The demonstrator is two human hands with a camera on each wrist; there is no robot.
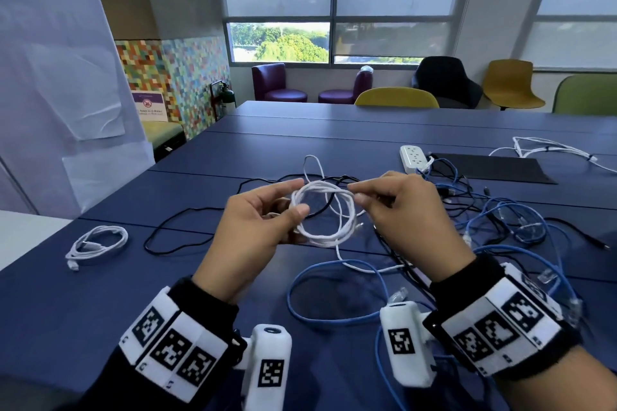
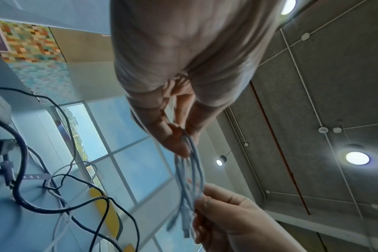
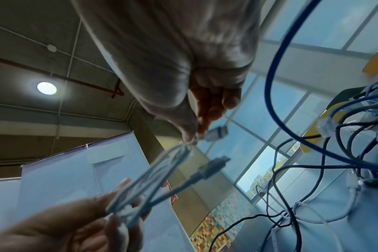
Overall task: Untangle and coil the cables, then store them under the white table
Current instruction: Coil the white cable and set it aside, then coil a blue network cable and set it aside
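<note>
A white cable coil (image 1: 325, 213) hangs in the air above the blue table (image 1: 83, 304), held between both hands. My left hand (image 1: 298, 197) grips the coil's left side between thumb and fingers. My right hand (image 1: 354, 193) pinches the loops at the upper right. From the coil a white tail (image 1: 354, 264) drops to the table. In the left wrist view the left hand (image 2: 183, 136) pinches the bunched strands (image 2: 191, 172). The right wrist view has the right hand (image 3: 193, 136) pinching the coil (image 3: 155, 177), with a plug (image 3: 213, 164) sticking out.
A finished white coil (image 1: 96, 243) lies at the left, near the white table (image 1: 23, 233). Loose blue network cables (image 1: 337, 294) and black cables (image 1: 180, 227) tangle in the middle and right. Farther back are a power strip (image 1: 413, 157), a black mat (image 1: 490, 167) and another white cable (image 1: 547, 150).
</note>
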